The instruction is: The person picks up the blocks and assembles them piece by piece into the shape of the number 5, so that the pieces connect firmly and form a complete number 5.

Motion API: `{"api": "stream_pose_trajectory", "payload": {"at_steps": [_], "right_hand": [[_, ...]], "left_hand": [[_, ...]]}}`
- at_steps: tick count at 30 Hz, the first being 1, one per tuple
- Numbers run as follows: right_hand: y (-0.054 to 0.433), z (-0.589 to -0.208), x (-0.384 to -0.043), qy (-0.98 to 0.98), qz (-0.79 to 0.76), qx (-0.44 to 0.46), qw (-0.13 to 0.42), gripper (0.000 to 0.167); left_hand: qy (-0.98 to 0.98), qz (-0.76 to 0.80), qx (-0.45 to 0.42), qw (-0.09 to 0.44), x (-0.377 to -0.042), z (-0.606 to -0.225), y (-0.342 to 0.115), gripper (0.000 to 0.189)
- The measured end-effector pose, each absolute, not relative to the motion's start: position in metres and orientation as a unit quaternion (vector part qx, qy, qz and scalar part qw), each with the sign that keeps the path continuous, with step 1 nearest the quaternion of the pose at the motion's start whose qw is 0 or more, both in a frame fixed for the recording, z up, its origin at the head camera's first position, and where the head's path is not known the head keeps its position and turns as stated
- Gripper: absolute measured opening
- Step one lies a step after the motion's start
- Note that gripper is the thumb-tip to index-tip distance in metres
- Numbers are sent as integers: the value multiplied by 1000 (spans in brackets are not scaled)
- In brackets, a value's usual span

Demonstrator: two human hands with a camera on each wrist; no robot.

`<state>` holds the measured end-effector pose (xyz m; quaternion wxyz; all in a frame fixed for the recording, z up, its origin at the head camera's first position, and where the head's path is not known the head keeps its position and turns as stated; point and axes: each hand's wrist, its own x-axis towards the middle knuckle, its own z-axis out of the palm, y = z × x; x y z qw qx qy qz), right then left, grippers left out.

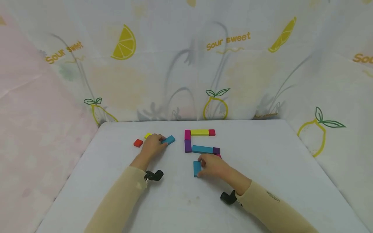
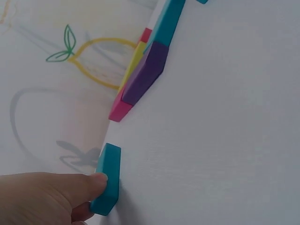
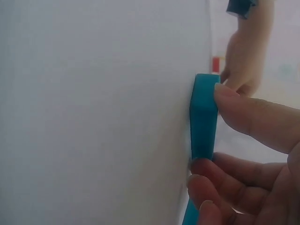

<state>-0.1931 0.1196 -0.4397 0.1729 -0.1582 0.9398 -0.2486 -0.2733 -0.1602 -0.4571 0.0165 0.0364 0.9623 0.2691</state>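
Observation:
My left hand point(image 1: 152, 145) pinches a blue wooden block point(image 1: 169, 140) at the left of the table, thumb on its near side in the left wrist view. Nearer the front, my right hand point(image 1: 214, 165) holds a second blue block point(image 1: 197, 169) between thumb and fingers, gripping its two ends in the right wrist view. Behind that hand is a joined outline of blocks: magenta point(image 1: 187, 134), yellow point(image 1: 199, 132) and red point(image 1: 212, 132) along the top, purple point(image 1: 188, 146) down the side, then blue point(image 1: 202, 149) and dark purple point(image 1: 216, 150). A pink block point(image 1: 218, 156) is partly hidden by the right hand.
Beside my left hand lie a loose red block point(image 1: 138, 143) and a yellow block point(image 1: 147, 136) partly covered by that hand. The white table point(image 1: 262, 152) ends at a lemon-printed cloth point(image 1: 163, 81) behind. Black wrist cameras point(image 1: 228, 197) stick out from both sleeves.

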Motion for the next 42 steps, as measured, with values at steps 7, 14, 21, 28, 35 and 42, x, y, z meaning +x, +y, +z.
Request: {"api": "stream_pose_trajectory", "payload": {"at_steps": [7, 14, 21, 28, 35, 42], "right_hand": [[127, -436, -187, 943, -232, -157, 177, 54], [132, -432, -182, 947, -214, -145, 190, 53], [137, -430, -177, 951, -192, -152, 189, 52], [146, -427, -170, 955, -177, -149, 185, 52], [155, -424, -164, 957, -159, -147, 194, 50], [162, -423, -156, 963, -152, -129, 182, 51]], "left_hand": [[954, 295, 36, 40, -261, -459, -161, 31], [953, 290, 46, 79, -251, -456, -158, 30], [952, 282, 67, 93, -238, -456, -154, 28], [946, 294, 83, 107, -226, -457, -147, 24], [937, 301, 102, 142, -210, -453, -138, 23], [931, 307, 125, 151, -199, -450, -131, 23]]}}
